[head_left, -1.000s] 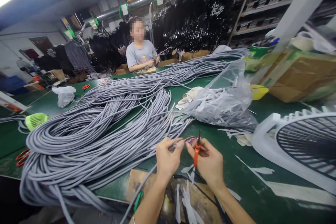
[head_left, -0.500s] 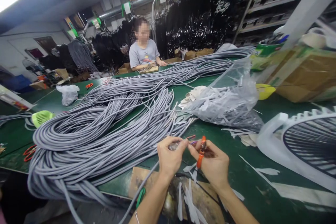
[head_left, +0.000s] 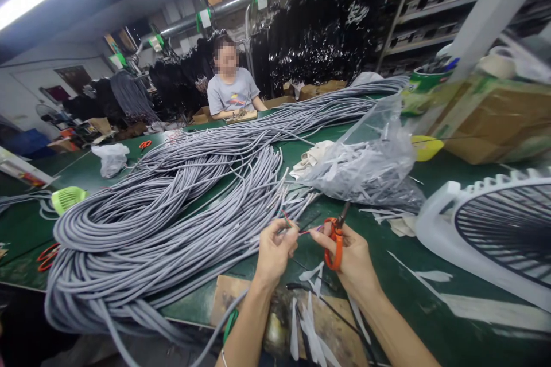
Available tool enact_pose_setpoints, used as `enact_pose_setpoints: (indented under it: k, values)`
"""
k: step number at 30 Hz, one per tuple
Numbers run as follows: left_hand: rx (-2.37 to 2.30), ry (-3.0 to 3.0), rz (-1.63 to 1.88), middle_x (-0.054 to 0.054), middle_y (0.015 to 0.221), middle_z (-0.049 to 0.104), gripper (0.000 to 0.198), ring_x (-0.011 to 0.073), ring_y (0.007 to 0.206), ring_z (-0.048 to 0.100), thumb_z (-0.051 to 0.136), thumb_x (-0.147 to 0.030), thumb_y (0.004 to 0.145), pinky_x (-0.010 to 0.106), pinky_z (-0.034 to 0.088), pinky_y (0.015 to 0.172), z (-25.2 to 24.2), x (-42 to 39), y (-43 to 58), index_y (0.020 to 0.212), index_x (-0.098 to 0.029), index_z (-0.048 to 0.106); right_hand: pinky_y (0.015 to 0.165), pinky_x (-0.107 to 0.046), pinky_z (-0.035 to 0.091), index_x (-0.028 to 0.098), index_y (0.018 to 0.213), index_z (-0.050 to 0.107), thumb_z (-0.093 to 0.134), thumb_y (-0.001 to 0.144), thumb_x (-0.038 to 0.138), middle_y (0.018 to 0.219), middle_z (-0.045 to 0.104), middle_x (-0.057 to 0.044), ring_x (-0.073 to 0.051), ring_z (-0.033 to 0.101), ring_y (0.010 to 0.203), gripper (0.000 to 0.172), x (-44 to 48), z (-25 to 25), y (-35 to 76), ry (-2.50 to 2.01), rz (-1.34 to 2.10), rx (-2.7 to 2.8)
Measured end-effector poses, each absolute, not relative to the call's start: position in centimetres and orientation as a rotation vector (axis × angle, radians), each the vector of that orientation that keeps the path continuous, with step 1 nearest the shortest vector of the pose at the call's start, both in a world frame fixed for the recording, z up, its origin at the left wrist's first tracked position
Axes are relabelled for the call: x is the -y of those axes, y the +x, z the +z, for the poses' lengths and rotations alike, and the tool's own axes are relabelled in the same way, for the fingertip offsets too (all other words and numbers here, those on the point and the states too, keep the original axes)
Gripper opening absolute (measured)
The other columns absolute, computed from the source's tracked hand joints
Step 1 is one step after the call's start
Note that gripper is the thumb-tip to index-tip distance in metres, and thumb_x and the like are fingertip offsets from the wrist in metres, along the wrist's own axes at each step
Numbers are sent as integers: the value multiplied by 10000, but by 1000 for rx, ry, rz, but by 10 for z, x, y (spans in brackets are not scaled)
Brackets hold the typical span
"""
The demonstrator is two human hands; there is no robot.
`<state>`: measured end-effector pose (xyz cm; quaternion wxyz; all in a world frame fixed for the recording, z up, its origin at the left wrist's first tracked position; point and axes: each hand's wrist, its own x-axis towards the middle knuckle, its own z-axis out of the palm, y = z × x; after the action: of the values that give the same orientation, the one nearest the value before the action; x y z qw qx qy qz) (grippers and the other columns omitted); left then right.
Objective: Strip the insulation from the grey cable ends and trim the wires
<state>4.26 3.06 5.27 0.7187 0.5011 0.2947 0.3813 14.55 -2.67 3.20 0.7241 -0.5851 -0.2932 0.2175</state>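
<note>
My left hand [head_left: 275,249] is closed in a pinch on a cable end, from which thin coloured wires [head_left: 305,232] stick out. A grey cable [head_left: 232,312] runs up from below towards that hand. My right hand [head_left: 350,252] holds orange-handled scissors [head_left: 334,249], blades pointing up and away. Its thumb and forefinger also pinch at the thin wires between the two hands. Below both hands lies a worn wooden board [head_left: 279,324] with white strips [head_left: 310,330] and a black cord on it.
A large pile of grey cables [head_left: 172,241] covers the left and middle of the green table. A clear bag of white scraps [head_left: 361,166] lies ahead right, beside a white fan [head_left: 495,235]. Another person [head_left: 235,92] sits across the table. Orange scissors [head_left: 47,257] lie far left.
The scissors have turned in my right hand, their blades now pointing upward. My hands have moved slightly apart, and the coloured wires between them show more.
</note>
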Motion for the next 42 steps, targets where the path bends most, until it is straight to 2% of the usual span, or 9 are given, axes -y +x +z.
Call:
enact_pose_setpoints:
  k: [3, 6, 8, 12, 17, 21, 30, 42]
  values:
    - [-530, 1153, 817, -66, 561, 416, 419, 32, 419, 329, 737, -472, 601, 147, 224, 390, 52, -32, 39, 766, -152, 523, 465, -216, 411, 184, 575, 469, 689, 603, 474, 537, 470, 32, -101, 460, 474, 365, 32, 32, 150, -1324, 475, 681]
    - [-521, 1290, 1012, -46, 604, 443, 306, 51, 469, 377, 677, -418, 704, 157, 296, 431, 49, -34, 34, 740, -159, 517, 491, -217, 411, 187, 609, 503, 700, 602, 423, 557, 497, 29, -108, 463, 496, 308, 35, 31, 149, -1371, 431, 772]
    - [-550, 1447, 1188, -27, 615, 468, 226, 78, 532, 439, 629, -354, 765, 178, 365, 504, 48, -35, 32, 705, -157, 535, 495, -213, 397, 192, 613, 503, 686, 625, 393, 552, 489, 34, -107, 446, 496, 272, 36, 33, 146, -1444, 297, 945]
    - [-516, 1699, 1406, 7, 670, 525, 156, 116, 648, 520, 523, -221, 836, 217, 430, 628, 48, -34, 29, 708, -163, 591, 443, -198, 342, 204, 568, 422, 551, 774, 349, 529, 416, 40, -91, 384, 449, 284, 36, 37, 142, -1506, -111, 1253]
    - [-485, 1834, 1438, 3, 658, 552, 188, 125, 665, 549, 495, -95, 797, 250, 470, 696, 47, -33, 27, 687, -179, 624, 423, -186, 319, 202, 565, 404, 494, 834, 321, 513, 404, 44, -81, 380, 427, 308, 33, 34, 142, -1518, -252, 1350]
    - [-526, 1873, 1462, 9, 637, 561, 244, 137, 700, 576, 474, -49, 764, 238, 476, 666, 47, -33, 27, 644, -181, 642, 425, -175, 328, 196, 560, 409, 482, 847, 326, 506, 422, 42, -75, 404, 425, 324, 33, 31, 143, -1523, -240, 1379]
    - [-633, 1844, 1524, 7, 617, 555, 250, 129, 690, 580, 499, -60, 773, 213, 463, 624, 49, -33, 27, 625, -185, 657, 413, -186, 321, 200, 529, 395, 485, 839, 424, 481, 399, 45, -77, 379, 408, 393, 36, 34, 148, -1583, -239, 1330]
    - [-622, 1781, 1340, 12, 595, 579, 245, 130, 632, 594, 495, -70, 742, 212, 463, 583, 50, -30, 31, 609, -180, 669, 422, -198, 316, 213, 555, 394, 432, 823, 302, 502, 443, 26, -95, 406, 419, 285, 37, 28, 148, -1624, -267, 1466]
